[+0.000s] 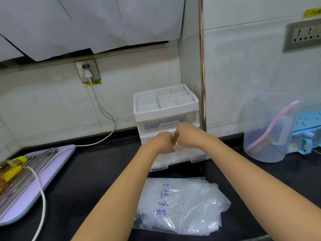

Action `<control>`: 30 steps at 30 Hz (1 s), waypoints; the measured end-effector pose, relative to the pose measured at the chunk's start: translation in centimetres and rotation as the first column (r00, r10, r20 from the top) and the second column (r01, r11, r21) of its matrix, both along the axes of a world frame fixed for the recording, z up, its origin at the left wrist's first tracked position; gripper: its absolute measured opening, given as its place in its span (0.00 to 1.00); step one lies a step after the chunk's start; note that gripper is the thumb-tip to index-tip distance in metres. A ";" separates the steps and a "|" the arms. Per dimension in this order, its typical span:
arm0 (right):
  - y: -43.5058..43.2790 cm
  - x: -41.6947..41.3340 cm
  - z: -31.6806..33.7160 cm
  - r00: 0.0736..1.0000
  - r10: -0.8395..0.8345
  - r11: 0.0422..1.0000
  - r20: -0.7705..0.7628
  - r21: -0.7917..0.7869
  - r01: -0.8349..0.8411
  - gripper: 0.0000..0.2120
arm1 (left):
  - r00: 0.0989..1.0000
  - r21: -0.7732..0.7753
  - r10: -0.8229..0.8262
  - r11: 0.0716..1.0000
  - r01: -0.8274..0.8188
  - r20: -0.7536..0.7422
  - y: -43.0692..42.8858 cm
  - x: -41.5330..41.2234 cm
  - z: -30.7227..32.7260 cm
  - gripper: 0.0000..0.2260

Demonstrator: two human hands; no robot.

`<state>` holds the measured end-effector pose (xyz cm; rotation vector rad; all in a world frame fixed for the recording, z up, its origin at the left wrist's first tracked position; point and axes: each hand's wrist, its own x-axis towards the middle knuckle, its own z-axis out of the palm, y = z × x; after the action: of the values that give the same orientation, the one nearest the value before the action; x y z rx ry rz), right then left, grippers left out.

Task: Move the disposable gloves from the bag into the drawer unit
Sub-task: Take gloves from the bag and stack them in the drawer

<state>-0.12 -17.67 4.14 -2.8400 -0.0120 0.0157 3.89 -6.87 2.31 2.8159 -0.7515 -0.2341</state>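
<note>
A clear drawer unit (166, 113) with a white divided top tray stands on the black counter against the wall. Its lower drawer (180, 162) is pulled out toward me. My left hand (164, 141) and my right hand (186, 135) are both curled over that open drawer, knuckles touching, fingers pointing down into it. Thin clear disposable gloves (184, 153) lie as faint film in the drawer under my fingers, which appear closed on them. The clear plastic bag (180, 206) with blue writing lies flat on the counter in front of the drawer, with more film inside.
At the left lies a purple board (57, 164) with a metal rack and a yellow-capped bottle (10, 169). A white cable (41, 197) runs from the wall socket (87, 70). At the right stand a clear jug (267, 129) holding a pink brush and a blue rack (307, 126).
</note>
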 end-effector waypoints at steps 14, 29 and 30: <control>-0.6 1.5 -0.8 0.899 0.012 0.972 -0.437 -0.206 -0.113 0.24 | 0.984 0.256 0.068 0.966 -0.025 -0.163 0.6 0.4 0.5 0.22; -1.9 -1.5 0.3 0.993 -0.105 0.974 -0.053 0.194 0.114 0.12 | 0.987 0.209 0.136 0.971 -0.117 -0.079 1.2 0.1 0.5 0.19; -2.2 -2.2 0.5 0.994 -0.106 0.963 0.008 0.249 0.101 0.15 | 0.988 0.191 0.142 0.973 -0.128 -0.065 1.3 0.0 0.7 0.22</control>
<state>-2.29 -19.91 4.68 -2.5859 0.1214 -0.0363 3.86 -5.59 2.98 2.9981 -0.5439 -0.4093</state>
